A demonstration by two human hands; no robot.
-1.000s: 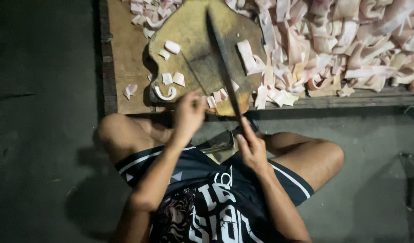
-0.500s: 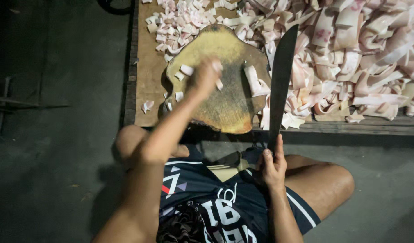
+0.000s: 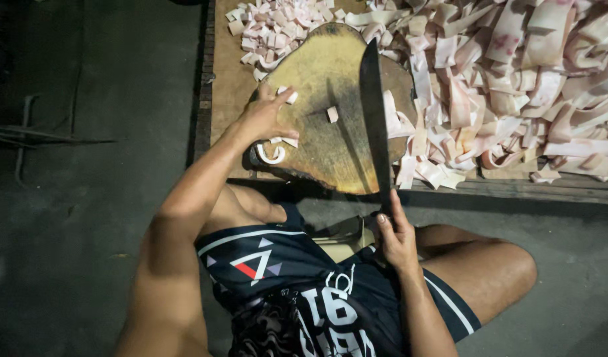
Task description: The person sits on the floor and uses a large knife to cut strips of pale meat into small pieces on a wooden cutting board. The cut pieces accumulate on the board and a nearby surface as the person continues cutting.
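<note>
Two hands: left [image 3: 264, 118] spread open on the chopping block [image 3: 330, 132] (near small cut pieces), right [image 3: 396, 231] gripping a long knife [image 3: 375, 119].

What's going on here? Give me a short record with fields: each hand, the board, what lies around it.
Left hand: resting on the board's left edge, on small cut pieces
Right hand: gripping the long knife, blade over the board
Chopping board: round, wooden, worn
Small cut pieces: heaped beyond the board
Long pale strips: piled to the right
Platform: wooden, under everything
</note>
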